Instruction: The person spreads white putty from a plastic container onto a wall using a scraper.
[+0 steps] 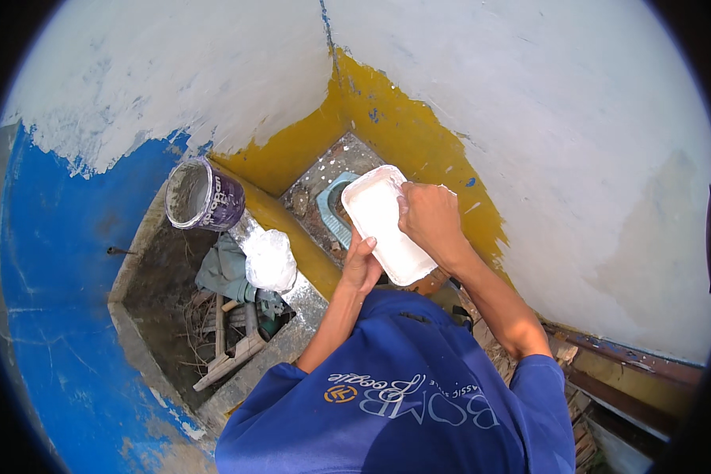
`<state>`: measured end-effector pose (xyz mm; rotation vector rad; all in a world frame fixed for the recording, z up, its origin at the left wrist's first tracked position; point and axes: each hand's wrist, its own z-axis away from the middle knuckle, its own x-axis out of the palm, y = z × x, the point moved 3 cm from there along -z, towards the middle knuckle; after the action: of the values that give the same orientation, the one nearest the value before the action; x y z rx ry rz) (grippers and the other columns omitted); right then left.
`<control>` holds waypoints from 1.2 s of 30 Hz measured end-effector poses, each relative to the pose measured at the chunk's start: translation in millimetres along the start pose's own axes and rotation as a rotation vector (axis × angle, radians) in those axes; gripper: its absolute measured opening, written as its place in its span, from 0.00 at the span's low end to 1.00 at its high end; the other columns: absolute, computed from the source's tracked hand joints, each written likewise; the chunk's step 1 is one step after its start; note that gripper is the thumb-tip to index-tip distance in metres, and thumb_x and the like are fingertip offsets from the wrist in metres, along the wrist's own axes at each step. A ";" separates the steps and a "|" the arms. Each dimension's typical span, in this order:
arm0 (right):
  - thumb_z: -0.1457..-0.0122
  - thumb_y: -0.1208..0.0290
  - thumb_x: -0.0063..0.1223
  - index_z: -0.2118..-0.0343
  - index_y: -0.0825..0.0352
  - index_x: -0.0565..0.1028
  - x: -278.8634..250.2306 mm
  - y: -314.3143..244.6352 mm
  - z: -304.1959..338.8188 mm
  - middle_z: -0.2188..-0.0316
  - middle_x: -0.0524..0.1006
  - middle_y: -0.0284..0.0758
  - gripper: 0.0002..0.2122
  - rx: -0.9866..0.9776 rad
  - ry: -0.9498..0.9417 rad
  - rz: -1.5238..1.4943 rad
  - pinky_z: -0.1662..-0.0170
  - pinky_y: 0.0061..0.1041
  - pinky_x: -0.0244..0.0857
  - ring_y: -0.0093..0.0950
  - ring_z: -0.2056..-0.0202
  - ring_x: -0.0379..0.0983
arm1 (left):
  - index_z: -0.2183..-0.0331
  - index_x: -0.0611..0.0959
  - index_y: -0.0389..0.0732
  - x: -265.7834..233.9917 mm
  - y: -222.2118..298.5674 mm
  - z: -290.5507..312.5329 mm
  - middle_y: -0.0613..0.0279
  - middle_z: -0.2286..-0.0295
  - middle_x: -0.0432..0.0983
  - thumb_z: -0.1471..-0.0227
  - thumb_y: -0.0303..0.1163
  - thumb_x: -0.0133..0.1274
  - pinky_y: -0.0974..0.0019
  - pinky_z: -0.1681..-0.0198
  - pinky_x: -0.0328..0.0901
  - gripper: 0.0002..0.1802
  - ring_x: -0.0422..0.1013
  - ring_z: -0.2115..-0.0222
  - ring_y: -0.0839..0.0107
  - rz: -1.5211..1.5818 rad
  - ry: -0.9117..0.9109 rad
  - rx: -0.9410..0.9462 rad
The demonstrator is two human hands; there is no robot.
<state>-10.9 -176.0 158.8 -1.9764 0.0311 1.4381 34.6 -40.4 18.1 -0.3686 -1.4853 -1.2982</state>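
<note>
A white rectangular tray (pixel 385 229) with a white coating inside is held tilted in front of my chest. My left hand (pixel 361 267) grips its lower left edge, the thumb on the rim and the other fingers hidden underneath. Over the tray's upper right side my right hand (pixel 431 215) is closed in a fist, knuckles up. A small pale edge shows behind that fist, but what the fingers hold is hidden. Left of my left hand, a white plastic bag (pixel 270 261) rests bunched up on a ledge.
A dark purple bucket (pixel 223 199) smeared with pale paste stands on the yellow ledge. Below it, a concrete basin (pixel 154 276) holds wood pieces and a grey-green cloth (pixel 223 265). A light blue squat toilet (pixel 332 212) lies in the corner. Patchy white, yellow and blue walls surround me.
</note>
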 end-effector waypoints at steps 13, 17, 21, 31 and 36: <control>0.51 0.71 0.57 0.76 0.73 0.77 11.8 -8.6 21.0 0.83 0.73 0.54 0.08 -0.015 -0.086 -0.159 0.71 0.46 0.66 0.52 0.77 0.73 | 0.36 0.51 0.46 9.3 2.1 -10.8 0.56 0.41 0.56 0.55 0.41 0.62 0.54 0.37 0.56 0.51 0.57 0.40 0.60 0.015 -0.020 0.032; 0.52 0.71 0.58 0.77 0.74 0.77 12.7 0.2 17.0 0.82 0.73 0.55 0.09 0.018 -0.084 -0.123 0.70 0.47 0.66 0.53 0.77 0.72 | 0.36 0.51 0.46 9.8 2.0 -8.5 0.56 0.41 0.56 0.55 0.41 0.62 0.54 0.36 0.56 0.52 0.57 0.40 0.60 -0.002 -0.047 0.038; 0.53 0.70 0.58 0.77 0.74 0.77 0.9 -0.1 12.2 0.82 0.73 0.55 0.09 0.055 -0.093 -0.166 0.70 0.47 0.66 0.54 0.77 0.72 | 0.36 0.50 0.46 5.9 -2.4 -3.4 0.56 0.41 0.56 0.56 0.41 0.62 0.54 0.36 0.55 0.52 0.57 0.40 0.60 0.022 -0.014 0.007; 0.53 0.70 0.58 0.76 0.75 0.77 6.1 -6.3 9.6 0.82 0.73 0.56 0.10 0.058 -0.064 -0.160 0.70 0.46 0.67 0.53 0.76 0.73 | 0.35 0.49 0.46 5.2 -4.7 4.1 0.57 0.41 0.55 0.56 0.38 0.61 0.56 0.36 0.54 0.53 0.55 0.39 0.61 0.001 -0.029 -0.002; 0.54 0.71 0.58 0.76 0.75 0.77 15.2 -7.5 5.2 0.82 0.73 0.54 0.10 -0.045 -0.059 -0.101 0.69 0.45 0.67 0.53 0.77 0.72 | 0.35 0.49 0.46 -1.2 -9.9 6.6 0.56 0.41 0.56 0.56 0.39 0.61 0.55 0.36 0.54 0.53 0.56 0.40 0.60 0.063 -0.020 -0.023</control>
<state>-6.4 -162.1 148.9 -1.9418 -0.1272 1.4422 24.0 -37.9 13.1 -0.4409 -1.4650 -1.2659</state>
